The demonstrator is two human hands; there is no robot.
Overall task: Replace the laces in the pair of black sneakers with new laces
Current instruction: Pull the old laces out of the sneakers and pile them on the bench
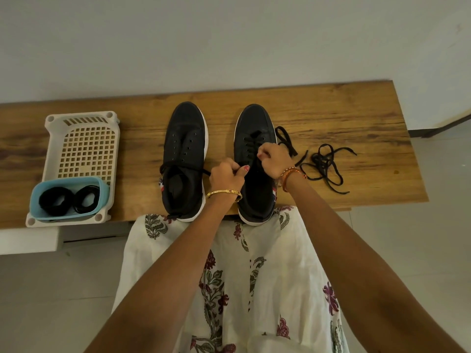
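Observation:
Two black sneakers stand toes away from me on the wooden table [356,118]. The left sneaker [184,138] shows bare upper eyelets, with a black lace [178,165] lying across its ankle opening. The right sneaker [254,128] has black lace through its upper eyelets. My left hand [225,178] grips a lace end at the right sneaker's left side. My right hand [274,159] pinches lace over that sneaker's tongue. A loose black lace [325,166] lies tangled on the table to the right.
At the table's left sits a white perforated basket [84,146]. A light blue tub [67,200] in its near end holds two coiled black laces [68,200]. A wall runs behind the table. My patterned white garment [254,276] hangs below the table's near edge.

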